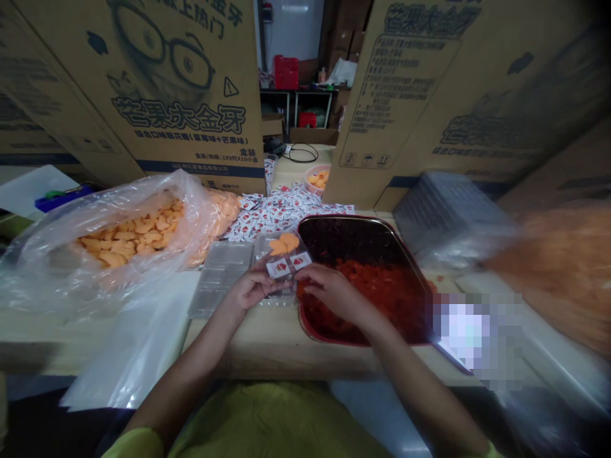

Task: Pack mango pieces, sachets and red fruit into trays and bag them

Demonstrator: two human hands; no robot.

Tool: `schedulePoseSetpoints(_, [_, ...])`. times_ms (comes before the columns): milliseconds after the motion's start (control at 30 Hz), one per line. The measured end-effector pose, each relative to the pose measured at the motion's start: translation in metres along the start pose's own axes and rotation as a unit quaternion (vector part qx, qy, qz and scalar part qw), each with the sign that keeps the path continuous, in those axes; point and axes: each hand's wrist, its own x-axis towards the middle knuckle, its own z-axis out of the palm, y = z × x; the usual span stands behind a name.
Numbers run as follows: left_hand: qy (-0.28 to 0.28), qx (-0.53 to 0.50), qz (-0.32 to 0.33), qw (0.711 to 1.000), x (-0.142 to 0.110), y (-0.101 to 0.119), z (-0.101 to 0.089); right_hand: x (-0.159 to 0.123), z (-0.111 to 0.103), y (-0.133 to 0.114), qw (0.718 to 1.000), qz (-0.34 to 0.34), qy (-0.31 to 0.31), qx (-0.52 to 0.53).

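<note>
Shirt: yellow-green cotton front (272, 423), nearest, at six o'clock.
Left hand (251, 287): grip closed on clear plastic tray (261, 249), held level, at twelve o'clock.
Right hand (331, 294): grip closed on white-and-red sachet (301, 260), lying flat beside orange fruit slices (284, 243).

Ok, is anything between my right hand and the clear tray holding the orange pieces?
Nothing visible: your right hand is right at the clear tray, its fingertips at the sachets lying on it.

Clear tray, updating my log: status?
Left hand, right hand at two sachets. Clear tray under them, orange slices inside. Red tray at right.
</note>
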Motion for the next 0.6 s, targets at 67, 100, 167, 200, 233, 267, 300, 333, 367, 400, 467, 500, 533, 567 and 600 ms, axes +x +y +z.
schedulePoseSetpoints(67, [0.008,0.004,-0.001,1.000,0.000,0.000,0.001,0.001,0.001,-0.001,1.000,0.018,0.013,0.006])
schedulePoseSetpoints(100, [0.014,0.004,-0.003,1.000,-0.001,0.000,0.001,0.002,0.001,-0.001,1.000,0.019,0.018,0.010])
schedulePoseSetpoints(167, [0.016,0.005,-0.005,1.000,-0.002,0.001,0.001,0.004,0.001,-0.001,1.000,0.009,0.026,0.007])
schedulePoseSetpoints(200, [0.014,0.004,-0.006,1.000,-0.002,0.001,0.001,0.004,0.000,0.000,0.999,0.002,0.034,-0.006])
schedulePoseSetpoints(233, [0.012,0.003,-0.007,1.000,-0.003,0.001,0.001,0.004,-0.001,0.001,0.998,-0.002,0.047,-0.031])
schedulePoseSetpoints(267, [0.013,0.002,-0.007,1.000,-0.003,0.001,0.001,0.004,-0.003,0.003,0.996,-0.004,0.060,-0.066])
schedulePoseSetpoints(300, [0.017,0.002,-0.008,1.000,-0.004,0.001,0.001,0.003,-0.005,0.004,0.992,-0.002,0.068,-0.106])
schedulePoseSetpoints(333, [0.022,0.002,-0.009,1.000,-0.004,0.002,0.001,0.002,-0.007,0.006,0.987,0.003,0.071,-0.147])
schedulePoseSetpoints(367, [0.026,0.003,-0.009,1.000,-0.004,0.002,0.001,0.001,-0.008,0.007,0.981,0.011,0.067,-0.183])
schedulePoseSetpoints(400, [0.029,0.003,-0.009,1.000,-0.005,0.003,0.000,0.000,-0.009,0.008,0.975,0.023,0.056,-0.214])
schedulePoseSetpoints(467, [0.028,0.000,-0.007,1.000,-0.005,0.004,0.000,-0.002,-0.010,0.008,0.965,0.054,0.025,-0.257])
schedulePoseSetpoints(500, [0.026,-0.004,-0.006,1.000,-0.005,0.004,0.000,-0.003,-0.010,0.008,0.960,0.068,0.009,-0.271])
schedulePoseSetpoints(533, [0.023,-0.010,-0.005,1.000,-0.005,0.005,0.000,-0.003,-0.009,0.007,0.957,0.078,-0.004,-0.279])
schedulePoseSetpoints(567, [0.020,-0.014,-0.005,1.000,-0.005,0.005,0.000,-0.004,-0.008,0.006,0.957,0.083,-0.010,-0.279])
schedulePoseSetpoints(600, [0.016,-0.018,-0.006,1.000,-0.005,0.005,0.001,-0.003,-0.008,0.004,0.958,0.085,-0.007,-0.272])
